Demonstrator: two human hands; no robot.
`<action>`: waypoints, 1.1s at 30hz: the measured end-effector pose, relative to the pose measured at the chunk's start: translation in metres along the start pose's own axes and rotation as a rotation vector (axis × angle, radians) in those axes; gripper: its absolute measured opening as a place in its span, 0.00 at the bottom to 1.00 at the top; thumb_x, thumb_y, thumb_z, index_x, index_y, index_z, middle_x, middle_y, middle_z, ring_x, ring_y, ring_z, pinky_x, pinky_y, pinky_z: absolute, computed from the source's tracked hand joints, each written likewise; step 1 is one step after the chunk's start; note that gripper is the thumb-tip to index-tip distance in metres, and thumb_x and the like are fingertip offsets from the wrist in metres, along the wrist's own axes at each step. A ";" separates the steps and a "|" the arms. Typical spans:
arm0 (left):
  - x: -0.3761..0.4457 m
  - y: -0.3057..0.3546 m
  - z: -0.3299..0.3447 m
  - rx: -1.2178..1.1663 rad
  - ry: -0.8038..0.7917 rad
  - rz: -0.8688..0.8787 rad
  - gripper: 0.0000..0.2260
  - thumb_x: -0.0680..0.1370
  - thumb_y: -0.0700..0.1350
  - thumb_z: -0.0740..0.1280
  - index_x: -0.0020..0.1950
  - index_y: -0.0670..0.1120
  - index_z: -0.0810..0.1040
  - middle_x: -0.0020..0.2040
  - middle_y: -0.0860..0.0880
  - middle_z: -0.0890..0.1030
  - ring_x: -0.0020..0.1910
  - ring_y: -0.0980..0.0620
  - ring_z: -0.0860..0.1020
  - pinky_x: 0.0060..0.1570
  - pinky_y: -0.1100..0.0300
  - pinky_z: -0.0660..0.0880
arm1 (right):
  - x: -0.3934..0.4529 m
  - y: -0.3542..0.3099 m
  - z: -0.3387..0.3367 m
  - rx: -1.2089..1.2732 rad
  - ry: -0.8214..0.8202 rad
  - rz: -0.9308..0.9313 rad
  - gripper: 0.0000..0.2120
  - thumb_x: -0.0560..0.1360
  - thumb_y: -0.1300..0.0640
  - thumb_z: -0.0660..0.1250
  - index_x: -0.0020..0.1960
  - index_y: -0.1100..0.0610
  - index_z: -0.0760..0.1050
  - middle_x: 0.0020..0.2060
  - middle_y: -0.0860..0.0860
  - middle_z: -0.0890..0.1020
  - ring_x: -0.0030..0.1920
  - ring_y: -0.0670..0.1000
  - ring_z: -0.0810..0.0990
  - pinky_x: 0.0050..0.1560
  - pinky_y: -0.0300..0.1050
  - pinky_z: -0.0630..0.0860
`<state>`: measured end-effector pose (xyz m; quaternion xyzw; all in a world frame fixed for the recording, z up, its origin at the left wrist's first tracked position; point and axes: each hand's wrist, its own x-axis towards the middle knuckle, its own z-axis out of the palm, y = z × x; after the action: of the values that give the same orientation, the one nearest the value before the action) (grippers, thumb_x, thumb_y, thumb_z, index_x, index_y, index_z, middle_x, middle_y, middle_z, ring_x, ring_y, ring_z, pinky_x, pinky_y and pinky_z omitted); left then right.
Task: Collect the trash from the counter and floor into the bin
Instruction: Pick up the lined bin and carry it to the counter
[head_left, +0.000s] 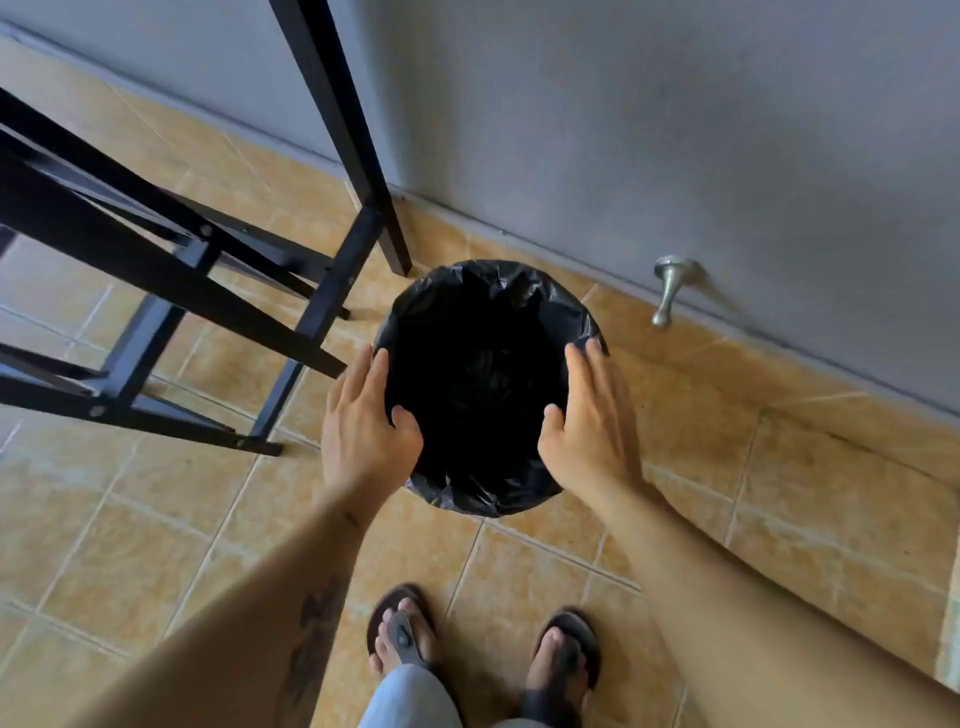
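A round bin (488, 291) lined with a black plastic bag stands on the tiled floor near the grey wall, seen from above. Its inside is dark and I cannot make out any contents. My left hand (363, 421) lies flat against the bin's left rim, fingers stretched and together, thumb at the inner edge. My right hand (592, 415) rests the same way on the right rim. Neither hand holds anything. No trash shows on the floor in this view.
Black metal legs and crossbars of a table or stool (171, 291) stand left of the bin, one leg (358, 156) close to its far rim. A metal door stopper (670, 286) juts from the wall at right. My feet in sandals (483, 654) stand on the tan tiles.
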<state>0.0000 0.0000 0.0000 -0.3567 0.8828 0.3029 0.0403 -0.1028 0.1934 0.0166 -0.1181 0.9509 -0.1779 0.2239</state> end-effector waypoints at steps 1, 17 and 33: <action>0.009 -0.006 0.008 0.023 0.019 0.038 0.32 0.76 0.41 0.64 0.80 0.47 0.61 0.80 0.48 0.60 0.77 0.46 0.59 0.74 0.52 0.56 | 0.009 0.006 0.007 -0.046 0.074 -0.027 0.33 0.79 0.57 0.62 0.80 0.54 0.52 0.81 0.53 0.51 0.80 0.57 0.50 0.78 0.55 0.53; 0.013 -0.010 -0.001 -0.072 0.045 0.065 0.36 0.74 0.29 0.59 0.80 0.50 0.61 0.81 0.58 0.56 0.76 0.52 0.62 0.67 0.63 0.59 | 0.009 0.012 -0.001 -0.018 0.135 -0.007 0.32 0.77 0.63 0.61 0.79 0.51 0.59 0.81 0.44 0.53 0.74 0.53 0.66 0.52 0.44 0.73; -0.141 0.087 -0.260 -0.330 0.189 -0.003 0.35 0.72 0.27 0.56 0.77 0.50 0.67 0.78 0.59 0.63 0.77 0.56 0.60 0.70 0.67 0.58 | -0.136 -0.100 -0.217 0.033 0.118 -0.230 0.39 0.69 0.75 0.59 0.77 0.51 0.65 0.78 0.45 0.62 0.70 0.56 0.73 0.50 0.43 0.74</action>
<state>0.0854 -0.0123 0.2959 -0.3867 0.8206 0.4086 -0.1013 -0.0711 0.2064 0.2894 -0.2119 0.9396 -0.2248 0.1475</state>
